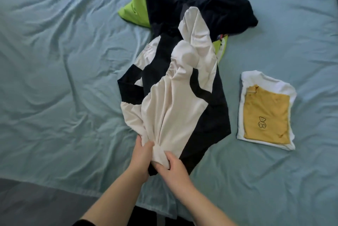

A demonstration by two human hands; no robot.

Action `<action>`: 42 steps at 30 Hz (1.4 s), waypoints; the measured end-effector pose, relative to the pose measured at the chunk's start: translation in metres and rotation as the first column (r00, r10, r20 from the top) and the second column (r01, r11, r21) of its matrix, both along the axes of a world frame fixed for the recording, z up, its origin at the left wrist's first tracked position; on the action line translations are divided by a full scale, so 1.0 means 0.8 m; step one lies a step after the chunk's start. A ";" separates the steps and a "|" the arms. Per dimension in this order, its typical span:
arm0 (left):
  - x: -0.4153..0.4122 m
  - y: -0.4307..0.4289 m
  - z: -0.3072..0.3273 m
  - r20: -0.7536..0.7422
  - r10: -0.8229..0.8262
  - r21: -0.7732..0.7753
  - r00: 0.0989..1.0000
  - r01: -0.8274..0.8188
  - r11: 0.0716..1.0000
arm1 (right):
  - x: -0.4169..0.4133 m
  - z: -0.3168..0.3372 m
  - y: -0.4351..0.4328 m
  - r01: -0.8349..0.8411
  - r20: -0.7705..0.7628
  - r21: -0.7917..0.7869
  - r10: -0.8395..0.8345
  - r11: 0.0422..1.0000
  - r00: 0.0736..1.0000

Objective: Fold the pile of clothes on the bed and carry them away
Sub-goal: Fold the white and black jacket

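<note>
1. Left hand [141,154], right hand [172,166]: fingers curled, pinching bunched near end of garment [173,101].
2. Garment: white and navy, on bed [54,61], long axis running away from hands, far end atop pile [201,6].
3. Stack [267,116], folded: right of garment, apart.

There's the white-and-navy garment [175,97], crumpled lengthwise on the bed [64,61], near end bunched. Behind it a dark navy piece [210,6] heaps over a lime-green one [136,9]. To the right, a folded yellow shirt [267,116] lies flat on a folded white shirt [256,81].
</note>
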State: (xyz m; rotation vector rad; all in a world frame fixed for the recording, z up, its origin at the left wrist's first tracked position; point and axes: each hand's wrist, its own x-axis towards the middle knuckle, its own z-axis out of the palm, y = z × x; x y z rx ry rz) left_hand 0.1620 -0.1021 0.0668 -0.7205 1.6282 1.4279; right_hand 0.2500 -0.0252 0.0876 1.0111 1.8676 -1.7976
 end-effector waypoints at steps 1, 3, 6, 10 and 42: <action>0.003 -0.005 0.014 -0.003 -0.006 0.025 1.000 0.006 1.000 | 0.014 0.014 0.002 0.006 -0.045 0.010 -0.006 1.000 0.999; 0.004 -0.014 0.039 0.020 0.017 0.081 1.000 -0.018 0.997 | 0.035 0.039 0.015 0.092 -0.113 0.185 -0.072 0.978 0.991; 0.000 -0.026 0.072 0.069 0.050 0.177 0.996 -0.061 0.982 | 0.059 0.040 0.050 0.386 -0.054 0.406 -0.400 0.828 0.915; -0.005 -0.041 0.122 0.141 0.069 0.308 0.988 -0.110 0.945 | 0.050 0.027 0.072 0.789 0.393 0.055 -0.740 0.612 0.546; -0.094 -0.075 0.178 -0.297 -0.809 -0.458 0.508 0.667 0.587 | 0.003 0.124 0.106 -0.242 0.214 0.880 0.114 0.408 0.970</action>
